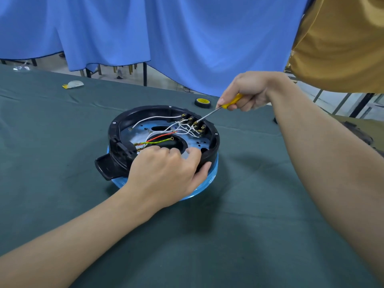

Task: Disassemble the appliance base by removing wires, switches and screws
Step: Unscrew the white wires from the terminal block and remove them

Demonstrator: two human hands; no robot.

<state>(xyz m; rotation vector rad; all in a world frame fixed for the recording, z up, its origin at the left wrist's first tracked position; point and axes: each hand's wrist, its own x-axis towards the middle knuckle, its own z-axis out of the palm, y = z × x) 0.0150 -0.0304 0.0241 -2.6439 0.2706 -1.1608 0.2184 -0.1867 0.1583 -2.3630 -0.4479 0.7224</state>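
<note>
On the green-clothed desk (249, 204) the appliance base (116, 129) lies opened upward, its near rim gripped by the left hand (166, 171). At its far side the right hand (247, 90) clasps a yellow-handled screwdriver (230, 102), tip at the switch terminals (195, 123) where white wires (153, 117) meet. Terminal work looks underway; next comes steady turning without slipping onto neighbouring wires.

A blue curtain (166, 38) hung across the upper frame behind the green-clothed worktop (228, 235); under its hem showed perhaps furniture legs (145, 74).
</note>
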